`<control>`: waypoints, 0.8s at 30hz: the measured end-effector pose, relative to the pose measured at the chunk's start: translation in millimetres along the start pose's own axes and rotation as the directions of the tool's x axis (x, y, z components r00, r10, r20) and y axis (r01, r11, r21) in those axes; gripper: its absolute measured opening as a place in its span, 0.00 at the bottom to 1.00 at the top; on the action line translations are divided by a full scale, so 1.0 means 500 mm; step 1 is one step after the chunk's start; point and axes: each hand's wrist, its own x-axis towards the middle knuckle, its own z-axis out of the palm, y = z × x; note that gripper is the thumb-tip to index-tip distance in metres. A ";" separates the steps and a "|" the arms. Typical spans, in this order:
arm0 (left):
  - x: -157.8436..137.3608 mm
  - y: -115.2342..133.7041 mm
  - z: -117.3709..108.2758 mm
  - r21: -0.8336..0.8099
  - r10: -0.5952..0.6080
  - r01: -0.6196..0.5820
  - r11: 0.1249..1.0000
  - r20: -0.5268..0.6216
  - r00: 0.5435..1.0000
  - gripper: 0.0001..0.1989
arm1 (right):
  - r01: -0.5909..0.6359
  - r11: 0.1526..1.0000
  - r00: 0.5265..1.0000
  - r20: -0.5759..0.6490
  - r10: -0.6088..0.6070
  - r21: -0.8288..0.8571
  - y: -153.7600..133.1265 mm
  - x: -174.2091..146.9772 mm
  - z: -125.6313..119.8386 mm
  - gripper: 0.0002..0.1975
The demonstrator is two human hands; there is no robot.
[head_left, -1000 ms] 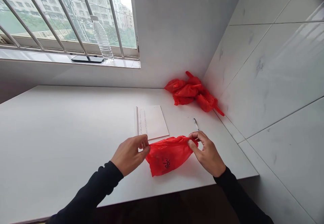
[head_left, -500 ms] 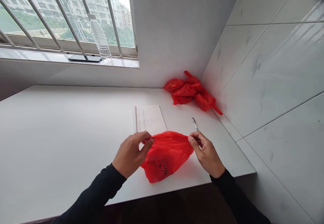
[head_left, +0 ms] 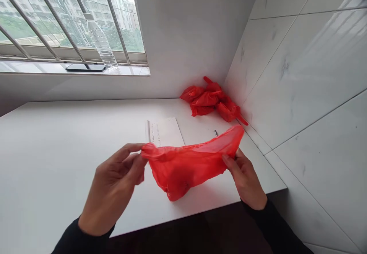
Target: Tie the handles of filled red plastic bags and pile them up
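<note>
Between my two hands a red plastic bag point(head_left: 183, 170) is stretched sideways above the front part of the white table. My left hand point(head_left: 114, 185) pinches its left upper corner between thumb and fingers. On the other side my right hand point(head_left: 246, 177) grips the bag's right part, with the thumb in front and the fingers mostly hidden behind the plastic. A pointed flap of the bag stands up above my right hand. The bag sags in the middle, where a darker patch shows; what causes it I cannot tell.
Behind the bag lie a sheet of paper or notebook point(head_left: 166, 131) with small marks and a pen point(head_left: 216, 132), partly covered. Several red plastic bags point(head_left: 212, 97) are heaped in the back right corner. A water bottle point(head_left: 100, 41) and a phone point(head_left: 86, 67) rest on the windowsill.
My hands have moved apart, the left one further to the left. The bag is now pulled wider, with its right end raised into a flap. The view has shifted slightly.
</note>
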 end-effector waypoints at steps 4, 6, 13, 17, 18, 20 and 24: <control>-0.034 0.024 0.004 -0.135 -0.098 0.117 0.984 0.137 0.986 0.15 | -0.055 0.999 0.995 0.083 0.054 0.002 -0.020 -0.025 0.000 0.16; -0.045 0.026 0.017 -0.132 -0.143 0.167 0.977 0.174 0.974 0.18 | -0.111 0.994 0.983 0.147 0.113 -0.023 -0.029 -0.037 0.007 0.20; -0.020 0.000 0.017 -0.431 -0.178 0.271 0.861 0.243 0.953 0.14 | -0.131 0.989 0.977 0.159 0.140 -0.066 -0.050 -0.053 0.013 0.19; -0.016 0.011 0.001 -0.610 -0.261 0.283 0.740 0.127 0.957 0.16 | -0.101 0.993 0.986 0.127 0.108 -0.060 -0.049 -0.058 0.004 0.16; -0.018 0.016 -0.003 -0.643 -0.301 0.289 0.709 0.095 0.949 0.19 | -0.087 0.995 0.991 0.102 0.092 -0.057 -0.045 -0.060 0.001 0.15; -0.026 0.030 -0.009 -0.690 -0.383 0.323 0.648 0.071 0.921 0.25 | -0.063 0.997 0.997 0.044 0.065 -0.054 -0.035 -0.063 -0.003 0.14; -0.043 0.064 -0.013 -0.639 -0.452 0.434 0.635 0.147 0.880 0.22 | -0.035 0.998 0.999 0.001 0.036 -0.046 -0.024 -0.070 -0.006 0.15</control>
